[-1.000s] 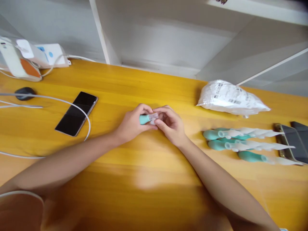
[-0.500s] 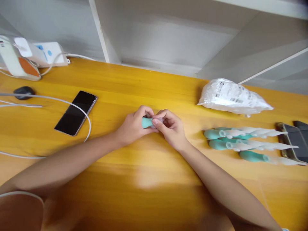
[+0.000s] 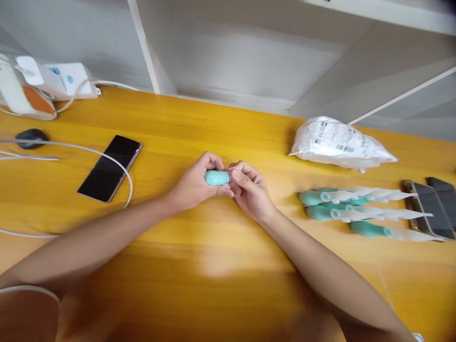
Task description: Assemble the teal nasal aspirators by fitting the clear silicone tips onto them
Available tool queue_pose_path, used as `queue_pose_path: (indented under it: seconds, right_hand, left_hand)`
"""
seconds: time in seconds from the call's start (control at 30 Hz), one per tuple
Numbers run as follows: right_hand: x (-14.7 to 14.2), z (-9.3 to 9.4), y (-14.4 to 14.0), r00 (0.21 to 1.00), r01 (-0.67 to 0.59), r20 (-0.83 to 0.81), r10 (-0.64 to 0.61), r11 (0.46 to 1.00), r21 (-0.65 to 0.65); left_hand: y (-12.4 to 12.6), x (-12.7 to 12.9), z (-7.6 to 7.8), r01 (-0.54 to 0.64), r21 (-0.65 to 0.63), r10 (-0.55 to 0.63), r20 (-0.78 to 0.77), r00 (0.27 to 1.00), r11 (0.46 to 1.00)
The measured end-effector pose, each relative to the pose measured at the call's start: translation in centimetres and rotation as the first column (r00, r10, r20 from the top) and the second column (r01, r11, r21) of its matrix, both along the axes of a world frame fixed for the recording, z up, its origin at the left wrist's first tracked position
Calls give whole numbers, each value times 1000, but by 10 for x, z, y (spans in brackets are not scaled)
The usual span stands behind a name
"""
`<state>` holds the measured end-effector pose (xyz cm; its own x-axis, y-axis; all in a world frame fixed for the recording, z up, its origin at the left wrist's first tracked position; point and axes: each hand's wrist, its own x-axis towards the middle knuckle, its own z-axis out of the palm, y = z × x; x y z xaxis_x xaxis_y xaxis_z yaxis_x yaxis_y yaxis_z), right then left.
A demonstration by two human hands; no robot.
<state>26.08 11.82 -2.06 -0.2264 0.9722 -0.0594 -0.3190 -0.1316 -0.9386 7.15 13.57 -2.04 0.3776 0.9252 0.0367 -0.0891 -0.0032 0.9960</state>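
Note:
A small teal rubber bulb (image 3: 216, 177) is held between both hands above the yellow wooden table (image 3: 213, 266). My left hand (image 3: 194, 186) wraps the bulb from the left, thumb under it. My right hand (image 3: 249, 192) pinches the bulb's right end, where a clear tip is mostly hidden by the fingers. To the right lie three finished teal bulbs with long clear tips (image 3: 356, 209) in a row on the table.
A white plastic bag (image 3: 338, 142) lies at the back right. Two dark phones (image 3: 429, 213) sit at the right edge. A black phone (image 3: 109, 167), white cables (image 3: 71, 148) and a white-and-orange device (image 3: 21, 90) are at the left. A white shelf frame (image 3: 149, 57) stands behind.
The clear tip, visible a second ago between the fingers, is now hidden by my right hand at the bulb's end. More of the teal bulb shows. Both hands stayed in place.

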Motion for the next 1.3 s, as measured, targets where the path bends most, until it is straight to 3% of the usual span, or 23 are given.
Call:
queue_pose_path:
  seconds: [0.13, 0.27, 0.37, 0.43, 0.5, 0.57, 0.67, 0.8, 0.87, 0.97, 1.1, 1.17, 1.3]
  right_hand:
    - [1, 1, 2, 1000, 16, 12, -16, 1000, -5]
    - [9, -1, 12, 992, 125, -5, -125, 991, 45]
    - [22, -3, 23, 949, 241, 156, -273, 951, 196]
    - [31, -6, 29, 856, 264, 337, -393, 891, 370]
    - [38, -10, 33, 736, 192, 485, -472, 832, 520]
    - [42, -15, 36, 659, 64, 587, -470, 813, 579]
    - [43, -22, 39, 616, -70, 670, -415, 818, 572]
    - [42, -23, 37, 597, -48, 662, -452, 804, 592]
    - [41, -17, 32, 587, 34, 595, -549, 751, 659]
    - [40, -6, 22, 579, 89, 457, -675, 610, 788]
    - [33, -2, 11, 663, -173, 443, -603, 453, 875]
    - [28, -5, 9, 696, -243, 452, -558, 409, 880]
    - [23, -7, 9, 722, -215, 409, -557, 381, 899]
  left_hand:
    - [2, 0, 2, 45, -38, -42, 94, 995, 998]
    - [1, 0, 3, 82, -57, -78, 79, 994, 995]
    - [2, 0, 1, 26, -6, -26, 65, 998, 1000]
    - [6, 0, -2, -100, 26, 98, 53, 994, 995]
    - [10, -1, -3, -220, 44, 219, 28, 975, 975]
    - [13, -1, -3, -272, 56, 272, 5, 962, 961]
    - [13, -1, -4, -250, 58, 249, 12, 968, 967]
    - [10, 0, -5, -229, 60, 229, 6, 973, 972]
    - [10, 0, -6, -232, 51, 232, 18, 973, 971]
    - [11, 0, -7, -222, 31, 221, 32, 975, 974]
    - [12, -1, -7, -200, 11, 200, 42, 979, 980]
    - [13, -2, -6, -156, 8, 155, 57, 986, 988]
    - [15, -5, -5, -77, 22, 75, 69, 995, 997]
